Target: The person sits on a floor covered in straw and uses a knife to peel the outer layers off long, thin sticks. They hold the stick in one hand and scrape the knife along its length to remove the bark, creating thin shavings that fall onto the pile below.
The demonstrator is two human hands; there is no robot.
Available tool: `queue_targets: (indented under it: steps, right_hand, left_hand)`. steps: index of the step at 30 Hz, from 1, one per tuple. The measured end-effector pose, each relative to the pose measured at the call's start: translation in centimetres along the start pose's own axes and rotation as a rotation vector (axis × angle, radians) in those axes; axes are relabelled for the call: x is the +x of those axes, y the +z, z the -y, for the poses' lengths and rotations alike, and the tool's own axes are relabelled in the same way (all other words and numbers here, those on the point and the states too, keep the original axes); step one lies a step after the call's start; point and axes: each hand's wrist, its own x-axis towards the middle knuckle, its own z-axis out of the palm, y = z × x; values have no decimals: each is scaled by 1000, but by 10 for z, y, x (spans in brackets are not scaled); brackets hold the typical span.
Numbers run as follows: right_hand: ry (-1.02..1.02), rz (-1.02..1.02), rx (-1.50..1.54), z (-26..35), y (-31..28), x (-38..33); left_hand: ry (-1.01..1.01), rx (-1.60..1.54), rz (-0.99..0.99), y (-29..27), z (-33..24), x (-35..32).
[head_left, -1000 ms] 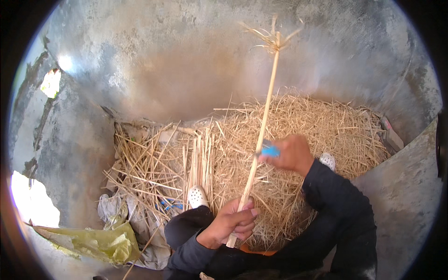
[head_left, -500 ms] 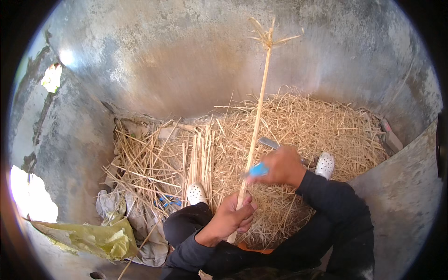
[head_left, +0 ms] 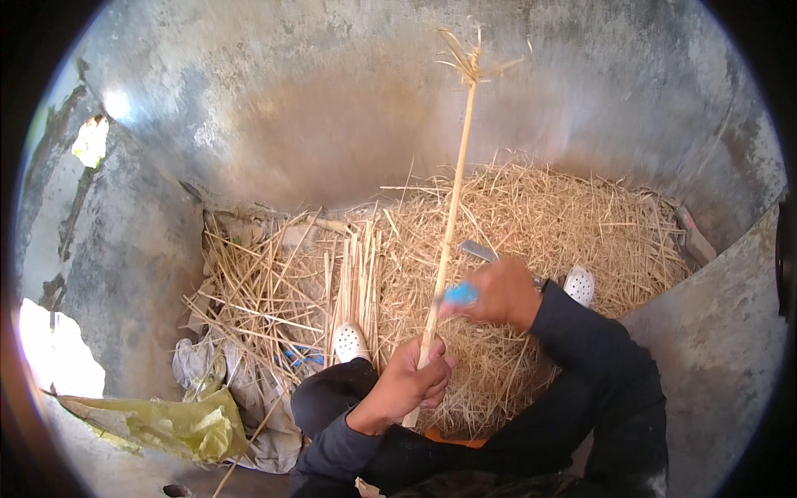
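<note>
A long pale plant stalk (head_left: pixel 454 199) rises from my lap, its frayed tip (head_left: pixel 471 66) spread out before the far wall. My left hand (head_left: pixel 417 375) is closed round its lower part, and the cut end pokes out below the fist. Just above, my right hand (head_left: pixel 498 292) grips a small blue-handled tool (head_left: pixel 461 293) pressed against the stalk. Motion blurs this tool, so its exact kind does not show. Behind the right hand, a flat grey metal blade (head_left: pixel 479 251) lies over the straw, partly hidden.
Straw shavings (head_left: pixel 564 207) heap up ahead and to the right. Cleaned stalks (head_left: pixel 357 274) lie side by side near my white left shoe (head_left: pixel 350 342), with loose stalks (head_left: pixel 257 290) farther left. Yellowish plastic sheeting (head_left: pixel 166 427) lies lower left. Concrete walls (head_left: pixel 332 100) enclose the space.
The blue-handled tool and my right hand have shifted slightly up and left relative to the view. The stalk's frayed top has swayed a little to the left.
</note>
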Motion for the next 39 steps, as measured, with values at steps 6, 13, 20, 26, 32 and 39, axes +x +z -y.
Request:
queue_targets:
  steps: [6,13,20,26,32,39]
  right_hand:
    - [181,-29,-73,-32,-12,13]
    - [217,-8,-128,-36,-3,18]
    - [-102,58,-35,1,-6,-1]
    - [5,-58,-160,-14,-8,11]
    - [29,23,-54,-12,-3,6]
    - [63,11,-79,-25,-9,10]
  left_hand:
    - [-40,64,0,11,3,-1]
    - [1,173,-60,7,12,-1]
    - [121,423,-167,0,14,-1]
    - [131,463,-208,7,7,4]
    - [38,361,-155,1,7,2]
    - [173,567,-248,0,9,7]
